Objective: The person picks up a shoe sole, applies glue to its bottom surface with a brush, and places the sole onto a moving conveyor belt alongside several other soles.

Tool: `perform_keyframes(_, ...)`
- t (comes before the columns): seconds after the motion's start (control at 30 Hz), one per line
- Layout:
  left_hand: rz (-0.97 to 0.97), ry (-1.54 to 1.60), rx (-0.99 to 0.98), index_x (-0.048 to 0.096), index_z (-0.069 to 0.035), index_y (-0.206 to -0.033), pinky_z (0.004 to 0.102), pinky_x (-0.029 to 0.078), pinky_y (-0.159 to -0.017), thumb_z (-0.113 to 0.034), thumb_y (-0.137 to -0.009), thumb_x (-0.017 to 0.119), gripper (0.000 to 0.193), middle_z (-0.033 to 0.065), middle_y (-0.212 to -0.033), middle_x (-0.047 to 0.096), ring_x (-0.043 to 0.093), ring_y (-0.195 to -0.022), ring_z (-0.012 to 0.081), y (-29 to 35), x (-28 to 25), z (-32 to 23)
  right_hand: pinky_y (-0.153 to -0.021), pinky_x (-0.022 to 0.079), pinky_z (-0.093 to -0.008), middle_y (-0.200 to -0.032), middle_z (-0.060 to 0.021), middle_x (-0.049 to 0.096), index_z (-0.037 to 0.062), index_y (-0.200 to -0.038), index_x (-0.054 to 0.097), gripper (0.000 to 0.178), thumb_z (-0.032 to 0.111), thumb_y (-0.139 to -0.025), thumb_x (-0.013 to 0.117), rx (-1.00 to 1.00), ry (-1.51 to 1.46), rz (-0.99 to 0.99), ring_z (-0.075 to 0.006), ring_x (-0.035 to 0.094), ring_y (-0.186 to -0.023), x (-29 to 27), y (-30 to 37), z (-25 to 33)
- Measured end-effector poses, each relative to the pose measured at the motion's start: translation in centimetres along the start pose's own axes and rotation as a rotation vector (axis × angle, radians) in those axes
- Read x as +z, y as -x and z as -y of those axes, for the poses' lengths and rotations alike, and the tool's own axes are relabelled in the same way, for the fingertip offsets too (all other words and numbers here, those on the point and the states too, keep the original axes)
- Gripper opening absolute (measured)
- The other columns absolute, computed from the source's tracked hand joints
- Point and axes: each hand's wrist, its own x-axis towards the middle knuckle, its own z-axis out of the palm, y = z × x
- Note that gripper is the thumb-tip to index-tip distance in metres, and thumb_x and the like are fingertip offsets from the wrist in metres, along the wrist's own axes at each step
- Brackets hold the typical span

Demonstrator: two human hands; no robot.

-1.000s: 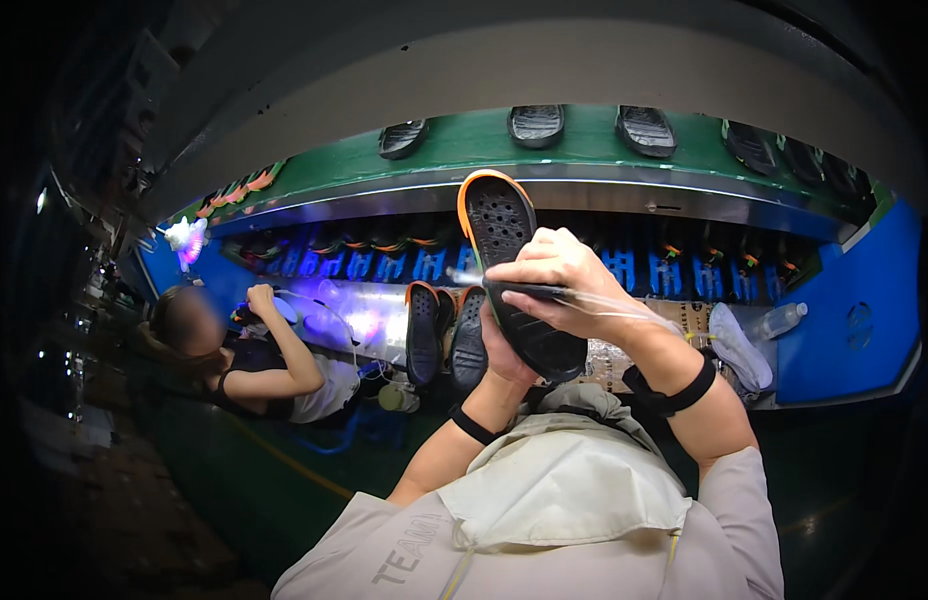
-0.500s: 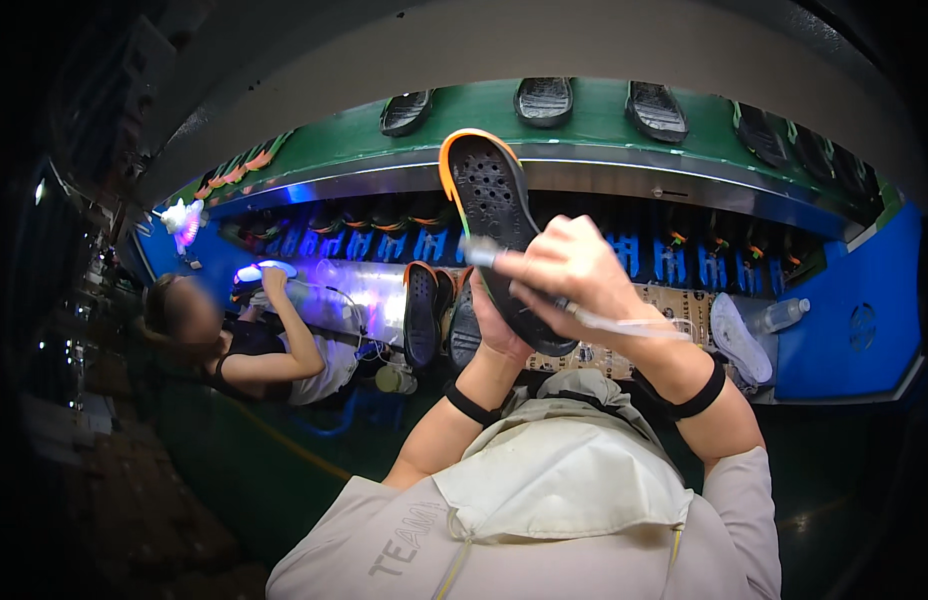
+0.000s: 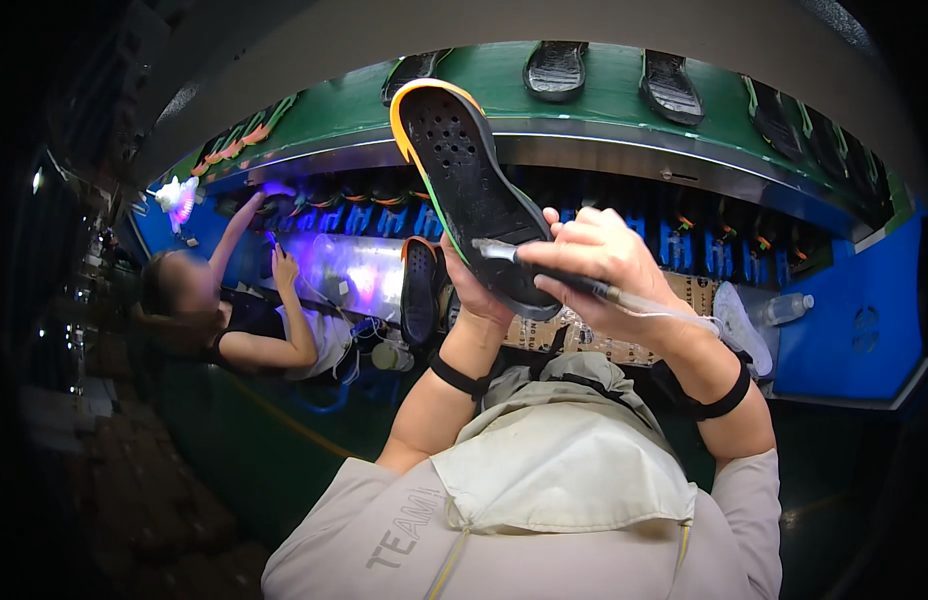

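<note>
A black shoe sole with a raised orange and green rim is held up in front of me, its holed end pointing away. My left hand grips it from below along its left edge. In my right hand is a brush with a pale metal ferrule and a clear tube trailing from its handle. The bristles touch the inside of the sole near its closer end. Another black and orange sole stands on the bench beside my left hand.
Beyond the bench runs a green conveyor belt carrying several black soles. Blue clamps line the shelf beneath. A white shoe piece and a clear bottle lie at right. A co-worker sits at left near purple light.
The sole has shifted up and left. My right hand has brought the brush lower onto the sole's inside. The co-worker has stretched an arm toward the rack.
</note>
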Motion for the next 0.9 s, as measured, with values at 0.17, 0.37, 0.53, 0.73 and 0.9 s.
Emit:
perform_keyframes(0.17, 0.168, 0.124, -0.1, 0.052, 0.002, -0.153, 0.0566, 0.056, -0.112, -0.089, -0.09, 0.055, 0.111, 0.0232, -0.148, 0.059, 0.063, -0.131, 0.0399, -1.0, -0.3, -1.0, -0.079, 0.043, -0.0391, -0.084, -0.0033, 0.064, 0.0132, -0.117, 0.08, 0.037, 0.01, -0.081, 0.088, -0.157, -0.228, 0.183, -0.0254, 0.059, -0.083, -0.4, 0.2, 0.7)
perform_keyframes(0.37, 0.189, 0.095, -0.11, 0.05, 0.008, -0.153, 0.0587, 0.056, -0.11, -0.091, -0.087, 0.054, 0.118, 0.0295, -0.142, 0.062, 0.067, -0.126, 0.0435, -2.0, 1.0, -2.6, -0.08, 0.043, -0.038, -0.089, -0.0025, 0.069, 0.0129, -0.116, 0.082, 0.034, 0.011, -0.083, 0.088, -0.176, -0.108, 0.286, -0.0245, 0.062, -0.086, -1.4, 0.1, 1.4)
perform_keyframes(0.53, 0.247, 0.068, -0.129, 0.051, 0.009, -0.152, 0.058, 0.057, -0.11, -0.087, -0.09, 0.051, 0.114, 0.0339, -0.143, 0.061, 0.068, -0.126, 0.0469, -2.5, 1.7, -3.3, -0.079, 0.042, -0.0395, -0.085, -0.0015, 0.066, 0.0134, -0.119, 0.081, 0.035, 0.016, -0.085, 0.088, 0.006, -0.183, 0.221, -0.0237, 0.061, -0.088, -2.4, 0.4, 1.1)
perform_keyframes(0.73, 0.123, -0.111, -0.199, 0.052, 0.01, -0.15, 0.0562, 0.061, -0.103, -0.08, -0.097, 0.039, 0.106, 0.0364, -0.135, 0.066, 0.072, -0.118, 0.049, -2.7, 2.7, -4.5, -0.082, 0.044, -0.0408, -0.087, -0.0035, 0.068, 0.0125, -0.117, 0.08, 0.032, 0.015, -0.086, 0.087, 0.032, -0.277, 0.282, -0.0252, 0.063, -0.09, -3.0, 0.7, 1.0)
perform_keyframes(0.9, 0.179, -0.237, -0.236, 0.052, 0.009, -0.15, 0.0542, 0.062, -0.103, -0.068, -0.104, 0.038, 0.092, 0.0354, -0.133, 0.068, 0.073, -0.117, 0.0477, -3.4, 3.0, -5.1, -0.08, 0.046, -0.0402, -0.089, -0.0044, 0.07, 0.0126, -0.119, 0.08, 0.031, 0.015, -0.089, 0.085, -0.102, -0.03, 0.395, -0.026, 0.065, -0.088, -3.0, 0.2, 1.2)
